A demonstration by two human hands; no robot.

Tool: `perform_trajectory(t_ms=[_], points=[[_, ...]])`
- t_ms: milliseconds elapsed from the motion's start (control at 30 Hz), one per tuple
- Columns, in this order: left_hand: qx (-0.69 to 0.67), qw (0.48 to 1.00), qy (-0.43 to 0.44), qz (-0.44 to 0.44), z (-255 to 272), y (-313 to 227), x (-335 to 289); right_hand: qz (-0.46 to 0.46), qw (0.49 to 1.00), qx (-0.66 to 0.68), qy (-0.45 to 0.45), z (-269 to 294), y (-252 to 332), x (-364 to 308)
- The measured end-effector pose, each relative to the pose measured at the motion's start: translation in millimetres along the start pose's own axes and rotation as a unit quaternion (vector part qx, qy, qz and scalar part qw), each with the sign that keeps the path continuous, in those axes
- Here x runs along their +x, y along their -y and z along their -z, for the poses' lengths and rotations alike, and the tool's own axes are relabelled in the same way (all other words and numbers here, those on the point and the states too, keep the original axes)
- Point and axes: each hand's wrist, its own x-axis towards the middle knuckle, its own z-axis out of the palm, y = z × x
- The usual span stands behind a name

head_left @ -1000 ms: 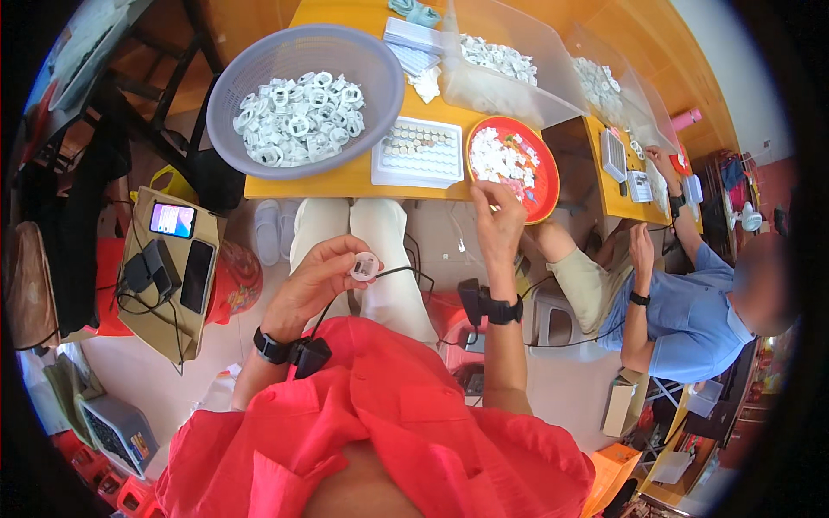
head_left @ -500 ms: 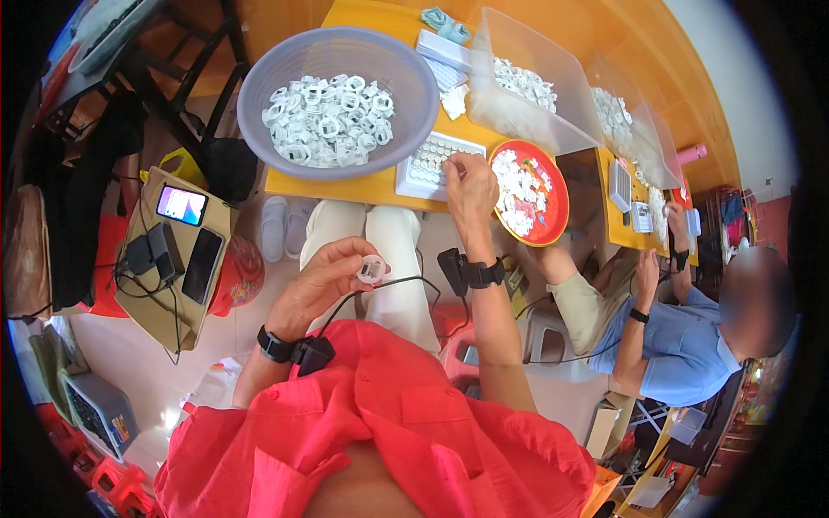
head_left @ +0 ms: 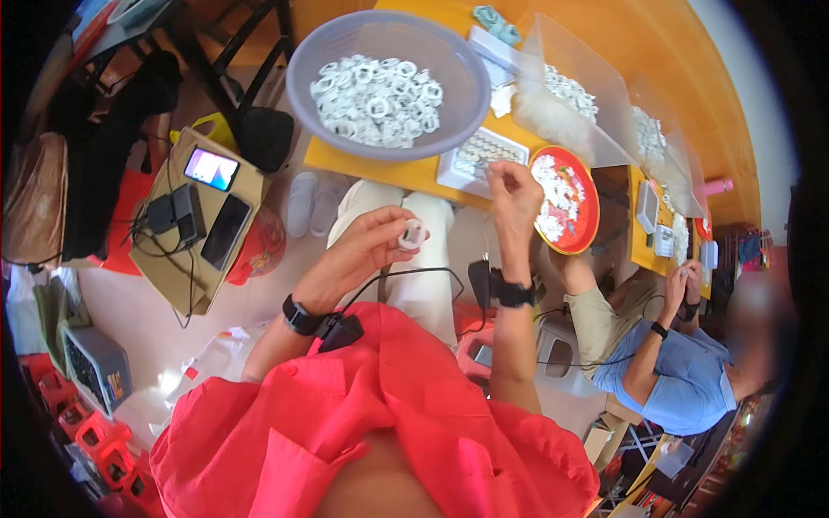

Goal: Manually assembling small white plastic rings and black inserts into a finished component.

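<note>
My left hand (head_left: 370,246) pinches a small white round plastic part (head_left: 412,235) between thumb and fingers, above my lap. The part is ring-shaped, with an opening in its side. At the table's front edge, my right hand (head_left: 516,197) has thumb and fingertips closed together beside a white tray (head_left: 458,180). Rows of small round silvery pieces (head_left: 484,154) sit in that tray. Whatever the right fingertips hold is too small to make out. Behind the tray stands a grey-purple basket (head_left: 302,82) with many similar white parts (head_left: 378,105) in it.
Right of the tray is a red round dish (head_left: 585,220) of small white pieces. Clear plastic bins (head_left: 596,129) stand behind it. Phones and cables lie on a cardboard box (head_left: 155,250) at left. A co-worker in a blue shirt (head_left: 673,371) sits at right.
The whole view has shifted, so the table appears farther right. My left hand has risen toward the table, and the white part has turned. My right hand stays by the tray, fingertips closed.
</note>
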Motion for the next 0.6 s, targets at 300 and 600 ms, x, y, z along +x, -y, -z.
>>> perform_trajectory(t_ms=[300,600], points=[[-0.017,1.0,0.023,-0.013,-0.9,9.2,4.6,0.067,0.992,0.058,0.092,-6.3,65.7,-84.6],[0.04,0.999,0.0,-0.017,-16.4,5.0,-0.9,0.222,0.97,-0.086,0.054,-10.3,62.1,-95.8]])
